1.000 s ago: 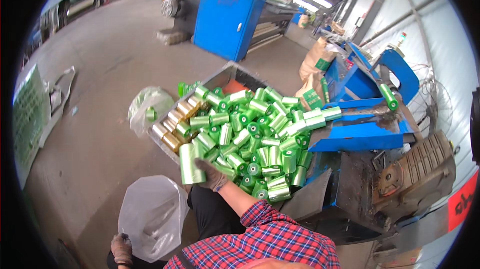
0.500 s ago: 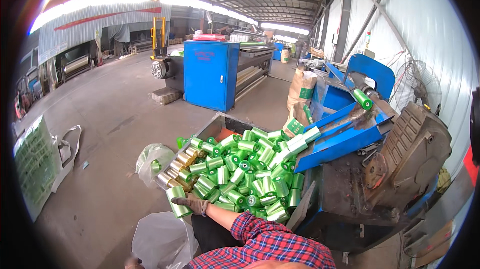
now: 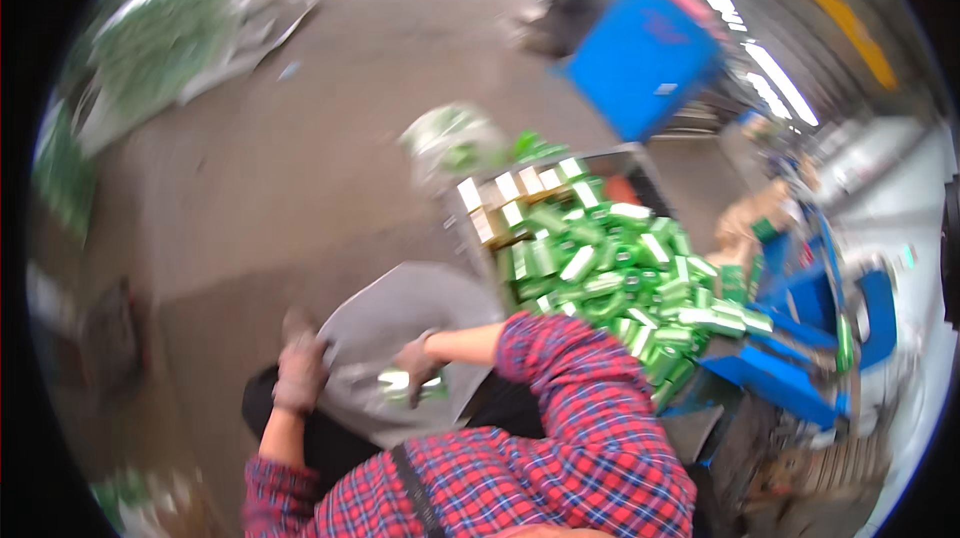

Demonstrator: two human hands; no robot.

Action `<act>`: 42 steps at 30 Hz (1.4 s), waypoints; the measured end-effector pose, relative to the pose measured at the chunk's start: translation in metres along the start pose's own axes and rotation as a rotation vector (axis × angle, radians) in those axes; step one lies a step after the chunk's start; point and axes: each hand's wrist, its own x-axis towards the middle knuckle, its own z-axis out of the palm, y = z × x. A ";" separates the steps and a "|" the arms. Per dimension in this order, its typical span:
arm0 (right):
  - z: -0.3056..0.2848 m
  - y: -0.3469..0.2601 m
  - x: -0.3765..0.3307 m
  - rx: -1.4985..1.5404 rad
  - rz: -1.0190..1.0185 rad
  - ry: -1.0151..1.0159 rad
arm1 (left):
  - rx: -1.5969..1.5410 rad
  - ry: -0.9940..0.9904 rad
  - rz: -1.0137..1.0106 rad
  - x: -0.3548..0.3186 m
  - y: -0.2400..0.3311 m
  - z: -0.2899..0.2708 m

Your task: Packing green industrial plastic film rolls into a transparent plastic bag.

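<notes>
My left hand, in a grey-brown glove, grips the left rim of a clear plastic bag between my knees. My gloved right hand is closed round a green film roll at the mouth of the bag. Motion blur hides whether it holds more than one roll, and whether the roll is inside the bag. To the right of the bag, a heap of shiny green film rolls fills a dark metal bin. Several gold rolls lie along the bin's left side.
Beyond the bin's left corner, a translucent bag with green contents rests on the floor. A blue chute slopes to the bin from a machine at right. A blue cabinet stands at far right; a large green-filled sack is at far left.
The view has swung down and left. My right hand has carried the green film roll from the heap's edge to the bag. My left hand has come into full view at the bag's rim.
</notes>
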 end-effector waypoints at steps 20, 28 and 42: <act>0.105 0.016 0.296 0.684 0.693 0.490 | -0.410 -0.037 -0.309 0.000 0.016 -0.044; 0.071 0.035 0.305 0.489 0.459 0.217 | -0.294 0.023 -0.201 0.020 0.024 -0.035; 0.022 0.314 -0.143 0.299 0.720 0.727 | -0.078 -0.144 0.449 0.036 0.086 -0.021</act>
